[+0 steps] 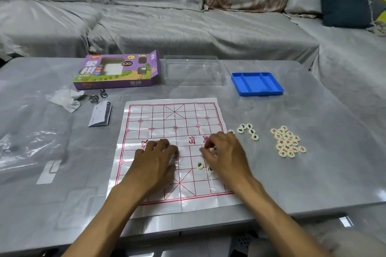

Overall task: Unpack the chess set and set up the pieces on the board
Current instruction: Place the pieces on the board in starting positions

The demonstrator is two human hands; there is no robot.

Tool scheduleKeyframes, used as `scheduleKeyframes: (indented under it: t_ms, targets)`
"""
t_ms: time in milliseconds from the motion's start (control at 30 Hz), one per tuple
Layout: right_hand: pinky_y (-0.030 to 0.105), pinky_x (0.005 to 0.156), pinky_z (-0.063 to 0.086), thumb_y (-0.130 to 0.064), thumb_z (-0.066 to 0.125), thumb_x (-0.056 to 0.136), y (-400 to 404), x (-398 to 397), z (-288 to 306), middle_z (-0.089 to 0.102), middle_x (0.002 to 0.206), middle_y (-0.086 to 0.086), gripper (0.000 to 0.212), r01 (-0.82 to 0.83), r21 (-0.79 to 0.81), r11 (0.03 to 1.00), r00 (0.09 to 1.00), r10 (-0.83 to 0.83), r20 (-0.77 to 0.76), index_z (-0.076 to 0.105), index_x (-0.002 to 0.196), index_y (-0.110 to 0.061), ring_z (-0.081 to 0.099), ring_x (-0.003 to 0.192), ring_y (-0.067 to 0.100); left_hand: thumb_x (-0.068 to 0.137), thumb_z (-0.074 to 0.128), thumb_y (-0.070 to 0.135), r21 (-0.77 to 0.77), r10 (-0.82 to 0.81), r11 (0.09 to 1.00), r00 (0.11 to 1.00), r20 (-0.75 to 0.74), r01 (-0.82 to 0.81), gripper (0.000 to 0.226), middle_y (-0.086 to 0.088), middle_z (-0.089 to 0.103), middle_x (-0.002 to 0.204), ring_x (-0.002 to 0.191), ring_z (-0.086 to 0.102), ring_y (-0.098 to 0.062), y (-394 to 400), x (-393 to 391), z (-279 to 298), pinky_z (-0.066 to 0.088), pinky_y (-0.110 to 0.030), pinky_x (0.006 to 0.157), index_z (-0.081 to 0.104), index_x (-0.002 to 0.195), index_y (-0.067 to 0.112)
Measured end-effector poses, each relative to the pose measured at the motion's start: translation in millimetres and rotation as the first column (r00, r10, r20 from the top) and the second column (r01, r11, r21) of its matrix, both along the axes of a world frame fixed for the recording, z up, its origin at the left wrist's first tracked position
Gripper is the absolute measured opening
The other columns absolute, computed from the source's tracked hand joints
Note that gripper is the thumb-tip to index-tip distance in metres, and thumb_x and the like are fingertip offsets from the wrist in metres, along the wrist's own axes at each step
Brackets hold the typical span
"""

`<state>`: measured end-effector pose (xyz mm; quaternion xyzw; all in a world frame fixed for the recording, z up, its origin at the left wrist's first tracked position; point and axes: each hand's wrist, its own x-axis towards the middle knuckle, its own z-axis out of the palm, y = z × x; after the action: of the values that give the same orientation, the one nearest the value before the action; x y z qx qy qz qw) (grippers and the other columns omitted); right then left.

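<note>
Hands: left (pixel 155 157) flat on board (pixel 173 123); right (pixel 223 152) pinching piece (pixel 212 149).

board: white paper sheet w/ red grid (pixel 173 123), flat on grey counter (pixel 313 173)
left hand (pixel 155 157): flat on board
right hand (pixel 223 154): fingers (pixel 203 150) curled over white round pieces (pixel 200 165)
spare pieces: red-marked cluster (pixel 287 142), right of board

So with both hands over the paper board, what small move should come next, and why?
Probably the right hand sets down the piece its curled fingertips seem to pinch on a near-side point of the board, while the left hand presses the sheet flat. Only a couple of black pieces lie there; most remain in piles beside it.
</note>
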<state>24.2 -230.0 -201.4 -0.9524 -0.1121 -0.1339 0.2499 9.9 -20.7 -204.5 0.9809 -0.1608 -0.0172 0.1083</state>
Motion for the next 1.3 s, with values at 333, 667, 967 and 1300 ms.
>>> scheduleKeyframes:
  t_ms: [333, 667, 967, 1300]
  targets:
    - [0.036, 0.079, 0.047, -0.030, 0.053, 0.094, -42.5, 20.9, 9.3, 0.067, 0.103, 0.000, 0.024, 0.262, -0.024, 0.965, 0.965, -0.261, 0.032, 0.072, 0.097, -0.017, 0.055, 0.096, 0.024, 0.094, 0.049, 0.037, 0.004, -0.008, 1.000, 1.000, -0.017, 0.008, 0.040, 0.003, 0.040, 0.144, 0.128, 0.038, -0.026, -0.5, -0.5, 1.5, 0.041, -0.041, 0.093, 0.047, 0.133, 0.030]
    - [0.030, 0.071, 0.043, -0.010, 0.060, 0.089, -83.4, 23.7, -5.9, 0.065, 0.097, 0.008, 0.008, 0.383, -0.066, 0.921, 0.920, -0.387, -0.063, 0.066, 0.095, -0.009, 0.057, 0.086, 0.022, 0.094, 0.051, 0.036, 0.007, 0.001, 1.000, 1.000, -0.029, -0.001, 0.039, 0.001, 0.040, 0.143, 0.128, 0.038, -0.027, -0.2, -1.5, 3.2, 0.040, -0.042, 0.093, 0.047, 0.132, 0.029]
    - [0.025, 0.064, 0.050, -0.022, 0.076, 0.081, 9.3, -56.1, -8.0, 0.064, 0.076, -0.003, 0.011, -0.209, -0.113, 0.971, 0.978, 0.206, -0.038, 0.069, 0.075, -0.015, 0.055, 0.068, 0.012, 0.091, 0.054, 0.035, -0.002, -0.002, 1.000, 1.000, -0.007, 0.002, 0.038, -0.001, 0.045, 0.139, 0.124, 0.043, -0.030, 0.1, -0.4, 2.5, 0.042, -0.044, 0.087, 0.051, 0.128, 0.028]
    - [0.039, 0.095, 0.041, -0.026, 0.052, 0.097, -79.8, 27.3, -3.6, 0.053, 0.134, 0.005, 0.035, 0.372, -0.072, 0.926, 0.919, -0.378, -0.113, 0.053, 0.131, -0.015, 0.049, 0.116, 0.029, 0.095, 0.048, 0.038, 0.025, 0.000, 1.000, 0.999, -0.041, 0.001, 0.040, 0.003, 0.038, 0.145, 0.129, 0.037, -0.025, -0.2, -2.4, 4.7, 0.040, -0.040, 0.093, 0.045, 0.134, 0.030]
